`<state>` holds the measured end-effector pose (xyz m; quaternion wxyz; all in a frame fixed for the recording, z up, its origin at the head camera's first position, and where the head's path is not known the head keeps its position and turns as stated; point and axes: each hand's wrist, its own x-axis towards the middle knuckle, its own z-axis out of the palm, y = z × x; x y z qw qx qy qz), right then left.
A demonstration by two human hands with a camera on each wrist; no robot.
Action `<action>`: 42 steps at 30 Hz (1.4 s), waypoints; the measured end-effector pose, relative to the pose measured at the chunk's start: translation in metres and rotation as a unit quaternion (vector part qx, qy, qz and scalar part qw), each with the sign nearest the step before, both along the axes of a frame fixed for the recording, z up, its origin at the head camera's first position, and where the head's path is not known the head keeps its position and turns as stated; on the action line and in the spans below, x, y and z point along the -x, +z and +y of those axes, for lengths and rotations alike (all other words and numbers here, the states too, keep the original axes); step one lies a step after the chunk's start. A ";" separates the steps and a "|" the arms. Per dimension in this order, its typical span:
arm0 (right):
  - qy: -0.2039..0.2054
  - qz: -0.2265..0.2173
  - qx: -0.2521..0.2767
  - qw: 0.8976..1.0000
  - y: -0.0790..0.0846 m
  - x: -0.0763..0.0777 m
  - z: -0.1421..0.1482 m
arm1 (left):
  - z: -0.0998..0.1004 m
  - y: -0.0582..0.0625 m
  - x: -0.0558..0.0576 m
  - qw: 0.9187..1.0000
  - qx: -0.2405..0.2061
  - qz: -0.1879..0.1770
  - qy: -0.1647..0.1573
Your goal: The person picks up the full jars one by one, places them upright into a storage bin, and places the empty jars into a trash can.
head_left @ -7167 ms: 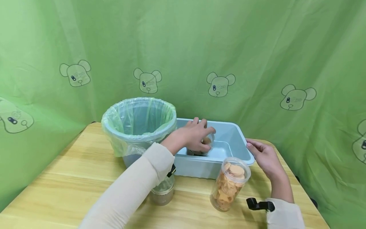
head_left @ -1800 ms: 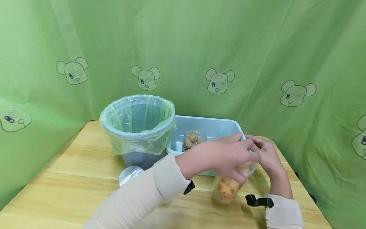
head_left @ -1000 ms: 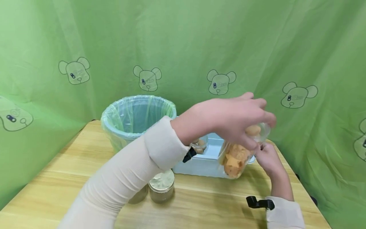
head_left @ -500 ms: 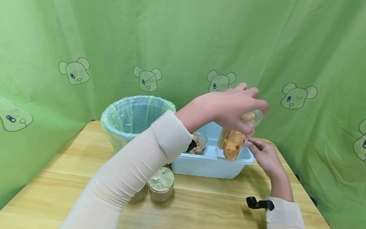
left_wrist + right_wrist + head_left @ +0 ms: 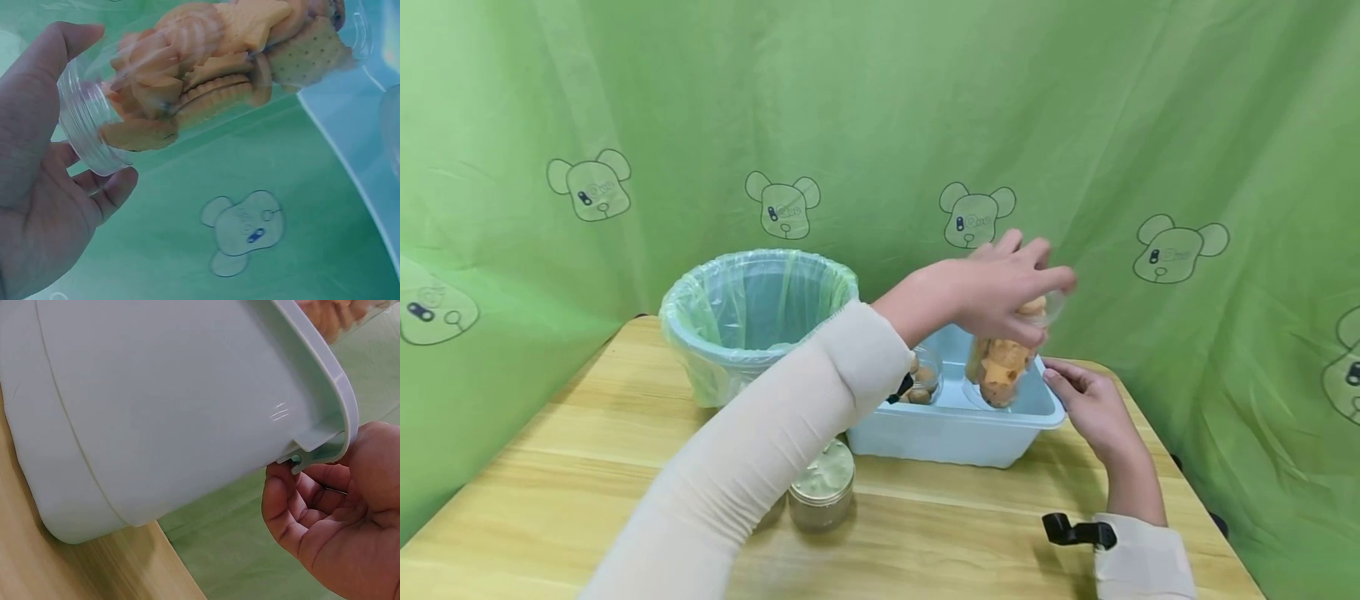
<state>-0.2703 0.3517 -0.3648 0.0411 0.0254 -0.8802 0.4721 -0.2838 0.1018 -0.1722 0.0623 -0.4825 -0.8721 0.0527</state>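
Observation:
My left hand [image 5: 1000,287] grips a clear plastic jar of biscuits [image 5: 1000,367] round its top end. The jar is tilted, its lower end inside the light blue plastic basin [image 5: 940,437]; whether it touches the basin's floor I cannot tell. In the left wrist view, thumb and fingers curl about the ridged neck of the biscuit jar [image 5: 212,81]. My right hand [image 5: 1093,412] pinches the basin's right rim, as the right wrist view of the hand [image 5: 337,519] also shows. A clear jar of walnut-like nuts [image 5: 927,375] stands in the basin, partly behind the left sleeve.
Left of the basin stands a blue bin [image 5: 760,350] lined with a green plastic bag. A silver-lidded jar [image 5: 823,487] sits on the wooden table [image 5: 947,533], with another jar mostly hidden behind the left sleeve. A green curtain [image 5: 880,100] hangs behind.
My left hand has left the nut jar inside the basin, taken hold of the biscuit jar on the table, lifted it and lowered it into the basin. My right hand stays at the rim.

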 end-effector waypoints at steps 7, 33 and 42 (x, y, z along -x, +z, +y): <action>-0.006 0.003 -0.007 1.000 0.001 -0.001 -0.001 | 0.003 -0.024 0.016 1.000 -0.004 -0.007 -0.002; -0.008 0.004 0.007 1.000 0.000 -0.003 -0.002 | 0.008 -0.091 0.048 0.996 -0.011 -0.083 0.014; -0.002 0.011 0.013 1.000 -0.001 -0.002 0.000 | 0.010 -0.101 0.048 0.995 -0.009 -0.098 0.016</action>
